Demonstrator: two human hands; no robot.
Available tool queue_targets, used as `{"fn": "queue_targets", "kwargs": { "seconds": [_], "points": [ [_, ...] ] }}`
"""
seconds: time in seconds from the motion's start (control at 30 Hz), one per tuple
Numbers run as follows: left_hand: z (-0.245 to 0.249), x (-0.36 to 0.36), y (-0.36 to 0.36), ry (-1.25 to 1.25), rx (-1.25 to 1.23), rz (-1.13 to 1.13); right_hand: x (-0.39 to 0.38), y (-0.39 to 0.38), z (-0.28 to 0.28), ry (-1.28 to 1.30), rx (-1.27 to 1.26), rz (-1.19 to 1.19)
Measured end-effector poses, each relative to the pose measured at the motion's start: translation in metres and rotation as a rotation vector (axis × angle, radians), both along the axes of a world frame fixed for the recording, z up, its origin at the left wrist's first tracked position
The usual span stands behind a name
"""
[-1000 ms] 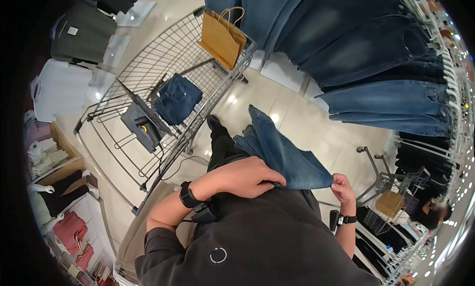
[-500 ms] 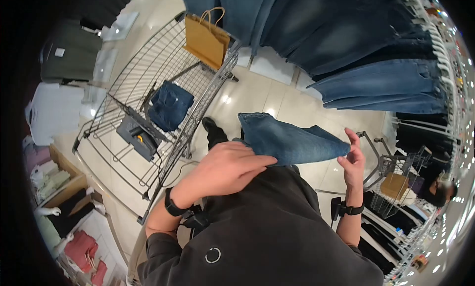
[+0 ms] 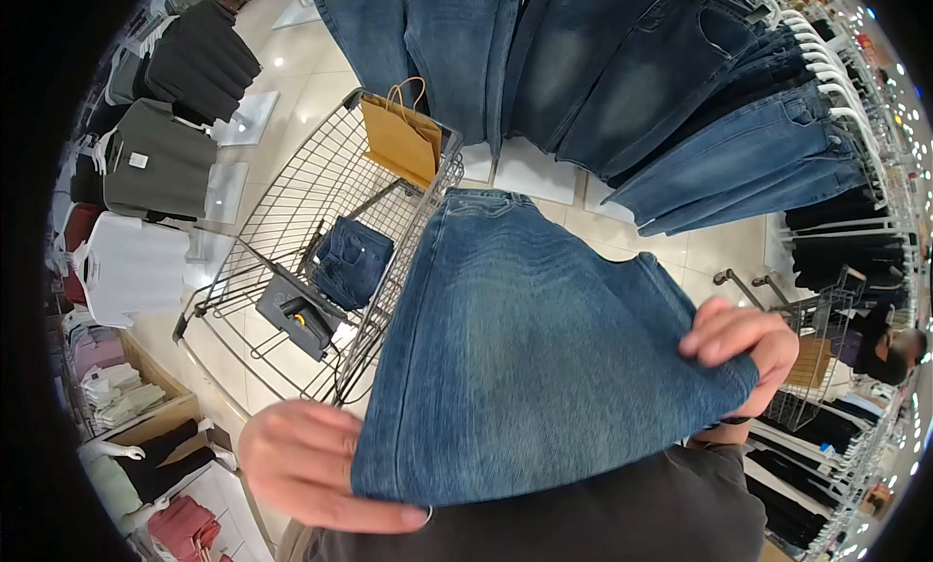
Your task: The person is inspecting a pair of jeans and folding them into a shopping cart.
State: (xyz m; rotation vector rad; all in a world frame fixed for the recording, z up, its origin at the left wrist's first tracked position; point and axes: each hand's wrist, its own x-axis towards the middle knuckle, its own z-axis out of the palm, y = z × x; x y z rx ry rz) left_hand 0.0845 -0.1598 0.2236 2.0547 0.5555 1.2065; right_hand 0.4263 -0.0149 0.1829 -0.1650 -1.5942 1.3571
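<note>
Folded blue jeans (image 3: 544,348) are spread between my two hands, close in front of my chest. My left hand (image 3: 301,465) grips their lower left corner, fingers behind and thumb along the bottom edge. At the lower right corner, my right hand (image 3: 743,353) is closed around the denim, its fingers on top. The waistband points away from me, toward the hanging jeans. Another folded pair of jeans (image 3: 352,263) lies in the shopping cart (image 3: 292,188), left of the pair I hold.
A brown paper bag (image 3: 400,139) stands at the cart's far end, and a dark grey device (image 3: 299,314) sits near its handle. Jeans hang from a rack (image 3: 622,76) ahead. Shirts (image 3: 136,266) hang at left. Another cart (image 3: 816,319) and a person (image 3: 889,356) are at right.
The jeans have come up nearer to the camera and are spread wider. My right hand has gone from open fingers at the edge to a grip. My left hand has moved down and left.
</note>
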Motion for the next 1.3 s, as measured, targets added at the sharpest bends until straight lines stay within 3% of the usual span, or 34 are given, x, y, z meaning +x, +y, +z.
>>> {"fn": "queue_targets", "kwargs": {
  "seconds": [0.1, 0.13, 0.2, 0.4, 0.47, 0.53, 0.57, 0.7, 0.73, 0.8, 0.87, 0.9, 0.97, 1.0, 1.03, 1.13, 1.3],
  "points": [
    [0.008, -0.008, -0.015, 0.155, 0.015, -0.05, 0.002, -0.008, 0.011, -0.032, -0.023, 0.253],
    [0.006, -0.005, -0.021, 0.132, 0.029, 0.034, 0.001, -0.004, 0.012, -0.044, 0.064, 0.352],
    [0.009, -0.014, -0.018, 0.2, 0.025, -0.095, -0.006, 0.004, 0.021, -0.067, 0.15, 0.544],
    [0.029, -0.014, -0.014, 0.28, 0.095, -0.175, 0.004, 0.002, 0.023, 0.016, 0.047, 0.518],
    [0.026, -0.029, -0.024, 0.052, 0.157, -0.168, 0.01, 0.006, 0.025, 0.026, 0.064, 0.603],
    [0.014, -0.033, -0.022, -0.423, 0.176, -0.239, 0.004, 0.007, 0.029, 0.058, 0.087, 0.672],
    [0.002, -0.029, -0.007, -0.784, 0.156, -0.314, 0.0, 0.006, 0.03, 0.075, 0.099, 0.705],
    [-0.117, -0.024, 0.058, -0.519, -0.493, 0.2, -0.014, 0.004, 0.037, 0.09, 0.145, 0.776],
    [-0.134, -0.008, 0.074, -0.068, -0.647, 0.237, -0.016, 0.008, 0.038, 0.073, 0.15, 0.778],
    [-0.175, 0.036, 0.08, -0.053, -0.728, -0.074, -0.014, 0.013, 0.041, 0.032, 0.147, 0.775],
    [-0.193, 0.062, 0.074, -0.097, -0.723, -0.322, -0.013, 0.008, 0.028, 0.14, 0.04, 0.519],
    [-0.204, 0.066, 0.069, -0.102, -0.718, -0.408, -0.009, 0.007, 0.027, 0.068, -0.009, 0.348],
    [-0.213, 0.064, 0.067, 0.044, -0.482, -0.472, 0.0, 0.006, 0.025, -0.101, -0.14, 0.042],
    [-0.216, 0.062, 0.064, 0.044, -0.511, -0.458, -0.002, 0.008, 0.021, -0.284, -0.008, -0.271],
    [-0.219, 0.061, 0.061, 0.025, -0.582, -0.427, -0.018, 0.014, 0.02, -0.311, -0.014, -0.394],
    [-0.231, 0.061, 0.05, -0.046, -0.799, -0.308, -0.046, 0.053, -0.005, -0.469, -0.193, -0.524],
    [-0.27, 0.064, 0.024, -0.182, -1.271, -0.107, -0.041, 0.127, -0.134, -0.587, -0.545, -0.458]
  ]
}}
